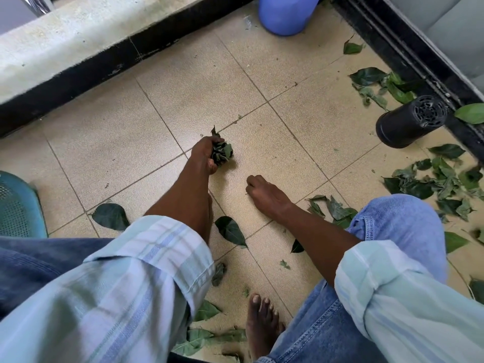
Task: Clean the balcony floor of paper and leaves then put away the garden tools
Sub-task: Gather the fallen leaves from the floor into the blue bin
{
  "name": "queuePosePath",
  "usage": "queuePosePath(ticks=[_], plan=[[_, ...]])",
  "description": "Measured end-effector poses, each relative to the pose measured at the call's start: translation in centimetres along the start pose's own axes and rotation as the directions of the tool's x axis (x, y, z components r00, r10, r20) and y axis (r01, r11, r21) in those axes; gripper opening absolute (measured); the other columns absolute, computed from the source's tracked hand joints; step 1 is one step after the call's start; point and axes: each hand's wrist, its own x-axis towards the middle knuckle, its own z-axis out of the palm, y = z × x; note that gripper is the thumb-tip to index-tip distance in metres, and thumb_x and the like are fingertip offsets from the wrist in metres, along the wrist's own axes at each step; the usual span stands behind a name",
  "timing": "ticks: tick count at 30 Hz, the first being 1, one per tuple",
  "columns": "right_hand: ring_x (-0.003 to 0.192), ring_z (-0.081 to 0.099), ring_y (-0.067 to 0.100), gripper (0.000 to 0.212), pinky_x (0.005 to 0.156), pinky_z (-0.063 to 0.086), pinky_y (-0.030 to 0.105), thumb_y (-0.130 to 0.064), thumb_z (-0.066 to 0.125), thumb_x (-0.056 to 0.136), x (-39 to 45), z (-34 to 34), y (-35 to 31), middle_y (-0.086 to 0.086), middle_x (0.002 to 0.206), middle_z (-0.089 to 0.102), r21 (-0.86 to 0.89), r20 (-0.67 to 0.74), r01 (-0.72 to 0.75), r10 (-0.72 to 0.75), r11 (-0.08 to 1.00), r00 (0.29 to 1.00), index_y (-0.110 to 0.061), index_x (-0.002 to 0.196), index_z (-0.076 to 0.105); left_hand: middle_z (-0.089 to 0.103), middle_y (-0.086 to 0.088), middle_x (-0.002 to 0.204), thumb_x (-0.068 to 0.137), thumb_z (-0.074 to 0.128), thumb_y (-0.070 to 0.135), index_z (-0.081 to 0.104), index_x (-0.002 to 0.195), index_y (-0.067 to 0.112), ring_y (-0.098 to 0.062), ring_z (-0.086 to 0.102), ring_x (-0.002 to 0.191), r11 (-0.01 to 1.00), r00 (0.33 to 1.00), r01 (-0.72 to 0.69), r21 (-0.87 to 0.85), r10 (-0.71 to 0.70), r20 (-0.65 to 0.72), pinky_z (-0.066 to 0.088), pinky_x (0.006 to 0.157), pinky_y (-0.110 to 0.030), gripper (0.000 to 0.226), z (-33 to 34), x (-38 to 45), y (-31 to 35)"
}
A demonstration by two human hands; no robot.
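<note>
I am crouched over a beige tiled balcony floor (199,82). My left hand (204,154) grips a crumpled bunch of dark green leaves (223,151) just above the tiles. My right hand (263,192) is a little to its right, fingers curled with the tips down on the tile; nothing shows in them. Loose leaves lie around me: one large leaf (111,216) at the left, one (231,231) between my arms, a pile (432,186) at the right, and more (377,85) by the door track. No paper or garden tool is in sight.
A black plastic pot (411,124) lies on its side at the right. A blue bucket (286,14) stands at the far end. A teal perforated plastic item (18,205) sits at the left edge. A low concrete ledge (78,35) bounds the far side, a black door track (408,48) the right. My bare foot (262,326) rests near more leaves.
</note>
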Motion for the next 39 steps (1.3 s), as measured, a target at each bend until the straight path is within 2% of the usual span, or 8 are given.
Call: queuePosePath(ticks=[6,13,20,25,28,31,35,39], plan=[[0.105,0.043,0.017,0.012,0.091,0.045,0.036,-0.02,0.07,0.083,1.7,-2.2,-3.4,0.003,0.116,0.049,0.15,0.116,0.097,-0.115,0.984,0.987,-0.015,0.094,0.073,0.059,-0.01,0.064,0.085,0.055,0.003,0.051,0.079,0.007,-0.023,0.06,0.053,1.0,0.999,-0.017,0.012,0.017,-0.031,0.058,0.06,-0.034,0.008,-0.7,0.2,0.8],[0.106,0.047,0.02,0.013,0.08,0.051,0.035,-0.017,0.065,0.087,-0.8,1.2,-6.1,0.003,0.123,0.053,0.055,0.299,0.337,-0.338,0.94,0.893,-0.011,0.095,0.072,0.056,-0.009,0.054,0.088,0.051,0.002,0.047,0.08,0.006,-0.023,0.058,0.046,1.0,1.0,-0.008,-0.023,0.007,-0.025,0.053,0.049,-0.03,0.01,-0.9,-0.1,1.0],[0.08,0.061,0.02,0.019,0.069,0.054,0.032,-0.001,0.055,0.087,1.0,-0.6,-1.9,0.003,0.089,0.062,0.453,0.015,-0.222,0.242,0.863,0.97,-0.014,0.092,0.068,0.045,-0.005,0.051,0.091,0.045,0.002,0.04,0.073,0.013,-0.019,0.047,0.042,0.997,0.992,0.023,0.067,-0.031,0.126,0.045,0.057,-0.029,0.022,1.2,-0.7,-0.3],[0.067,0.058,0.009,0.025,0.047,0.047,0.014,0.005,0.063,0.083,2.6,-8.0,3.5,0.002,0.089,0.059,0.92,-0.048,-0.303,0.837,0.25,0.545,-0.013,0.096,0.052,0.057,-0.008,0.061,0.09,0.05,0.002,0.053,0.08,0.007,-0.023,0.058,0.058,0.983,0.976,0.019,0.182,-0.058,0.212,0.053,0.071,-0.036,0.011,5.0,-1.4,-0.9],[0.061,0.064,0.02,0.018,0.058,0.055,0.027,0.004,0.071,0.08,3.1,-11.1,5.1,0.013,0.088,0.067,0.996,0.089,-0.062,0.853,-0.067,0.514,-0.01,0.083,0.059,0.065,-0.014,0.071,0.091,0.05,0.004,0.06,0.096,0.001,-0.029,0.065,0.066,0.979,0.952,-0.006,0.203,-0.056,0.299,0.057,0.078,-0.043,0.012,8.7,-2.4,-1.1],[0.057,0.058,0.017,0.023,0.058,0.05,0.028,0.001,0.071,0.076,2.7,-13.5,5.7,0.005,0.068,0.065,0.992,0.014,-0.116,0.878,0.047,0.478,-0.016,0.064,0.06,0.069,-0.016,0.086,0.092,0.05,0.01,0.063,0.114,-0.001,-0.026,0.068,0.069,0.98,0.91,-0.038,0.196,-0.047,0.411,0.058,0.071,-0.037,0.028,14.1,-4.0,-0.9],[0.078,0.064,0.024,0.016,0.068,0.058,0.034,-0.009,0.063,0.067,1.9,-16.6,9.1,0.005,0.08,0.07,0.963,-0.056,-0.243,0.969,0.116,0.239,-0.021,0.058,0.064,0.072,-0.01,0.081,0.092,0.058,0.02,0.068,0.093,0.006,-0.021,0.069,0.068,0.979,0.855,-0.031,0.199,-0.077,0.513,0.058,0.064,-0.031,0.017,20.8,-6.3,-0.8],[0.099,0.055,0.033,0.019,0.085,0.053,0.042,-0.021,0.06,0.072,0.0,-20.0,11.7,0.011,0.107,0.06,0.912,-0.061,-0.395,0.99,0.108,0.129,-0.018,0.088,0.068,0.066,-0.015,0.085,0.082,0.064,0.008,0.064,0.092,0.002,-0.026,0.064,0.065,0.929,0.855,-0.115,0.351,-0.088,0.511,0.057,0.061,-0.035,0.012,25.7,-7.5,-0.6]])
